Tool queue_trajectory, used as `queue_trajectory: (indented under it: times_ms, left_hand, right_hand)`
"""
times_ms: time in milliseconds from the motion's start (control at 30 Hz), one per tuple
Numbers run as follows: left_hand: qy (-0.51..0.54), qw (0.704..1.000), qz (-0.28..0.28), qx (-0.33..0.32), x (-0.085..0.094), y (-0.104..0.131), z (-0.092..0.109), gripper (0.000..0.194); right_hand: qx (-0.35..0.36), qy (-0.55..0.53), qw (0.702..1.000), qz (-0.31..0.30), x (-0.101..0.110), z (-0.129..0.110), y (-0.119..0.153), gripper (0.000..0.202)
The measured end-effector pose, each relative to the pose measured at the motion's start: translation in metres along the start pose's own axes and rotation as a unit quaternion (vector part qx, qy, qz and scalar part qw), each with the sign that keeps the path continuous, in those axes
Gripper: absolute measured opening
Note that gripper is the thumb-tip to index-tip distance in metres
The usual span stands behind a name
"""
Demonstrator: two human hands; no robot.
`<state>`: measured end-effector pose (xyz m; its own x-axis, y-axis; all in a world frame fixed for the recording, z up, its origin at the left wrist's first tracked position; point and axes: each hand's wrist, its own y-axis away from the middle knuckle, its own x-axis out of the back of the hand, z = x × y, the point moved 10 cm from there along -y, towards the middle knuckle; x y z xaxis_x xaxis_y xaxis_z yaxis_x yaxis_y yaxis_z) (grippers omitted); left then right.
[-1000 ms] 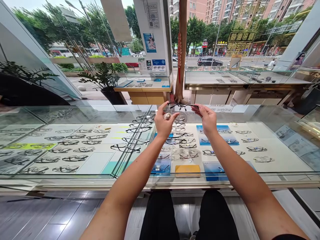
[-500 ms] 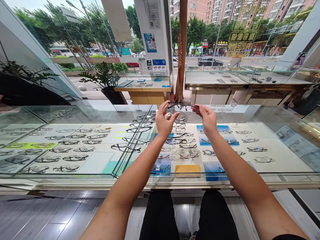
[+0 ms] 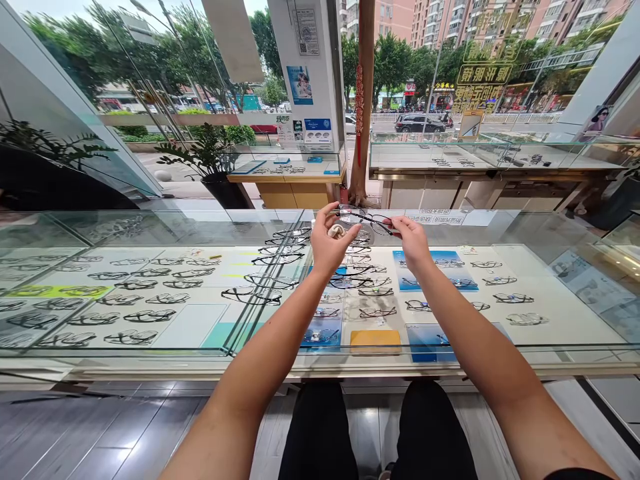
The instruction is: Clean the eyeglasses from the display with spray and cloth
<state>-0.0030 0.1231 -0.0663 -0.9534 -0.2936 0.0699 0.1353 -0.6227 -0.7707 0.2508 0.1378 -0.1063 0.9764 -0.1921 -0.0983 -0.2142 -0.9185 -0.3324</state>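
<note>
Above the glass counter, a pair of dark thin-framed eyeglasses [image 3: 369, 218] is held between my two hands, its round clear lenses facing partly up. My left hand [image 3: 329, 245] pinches its left side with the fingertips, and a crumpled whitish cloth [image 3: 337, 231] is tucked in that palm. My right hand [image 3: 413, 244] grips the other end with thumb and fingers. Below them, a column of eyeglasses [image 3: 367, 270] runs toward me, and another column of dark frames [image 3: 273, 259] lies left of my left wrist.
The glass display counter [image 3: 565, 349] spans the view, with several rows of frames [image 3: 150, 297] inside. A yellow-orange pad [image 3: 375, 339] and a blue display card [image 3: 465, 275] are in it. Behind stand a wooden post [image 3: 363, 100], a potted plant [image 3: 215, 157] and another showcase [image 3: 430, 160].
The eyeglasses have turned from nearly edge-on to tilted, so both round lenses show. My right hand has shifted slightly left and down, while my left hand stays almost in place.
</note>
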Motion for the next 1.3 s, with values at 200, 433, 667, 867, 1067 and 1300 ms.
queue_trajectory:
  times_ms: [200, 433, 667, 867, 1067, 1300]
  left_hand:
    - [0.024, 0.995, -0.094, 0.012, -0.018, 0.002, 0.001, 0.072]
    - [0.034, 0.987, -0.144, 0.056, -0.027, 0.007, 0.011, 0.073]
    - [0.068, 0.985, -0.141, 0.071, -0.028, 0.006, 0.012, 0.075]
    - [0.041, 0.992, -0.077, 0.097, -0.02, 0.009, 0.009, 0.029]
    - [0.036, 0.984, -0.143, 0.101, -0.036, 0.019, 0.026, 0.029]
    - [0.099, 0.968, -0.145, 0.178, -0.04, 0.023, 0.022, 0.044]
  right_hand:
    - [0.0, -0.024, 0.999, -0.041, -0.01, -0.013, 0.005, 0.031]
    - [-0.053, -0.045, 0.987, -0.143, -0.032, -0.009, 0.014, 0.027]
    - [-0.084, -0.103, 0.979, -0.152, -0.035, -0.003, 0.015, 0.03]
    - [-0.014, -0.075, 0.996, -0.053, -0.014, -0.005, 0.003, 0.028]
    - [0.218, 0.128, 0.967, 0.008, -0.015, -0.048, 0.029, 0.023]
    - [0.357, 0.232, 0.904, 0.033, -0.03, -0.069, 0.059, 0.017]
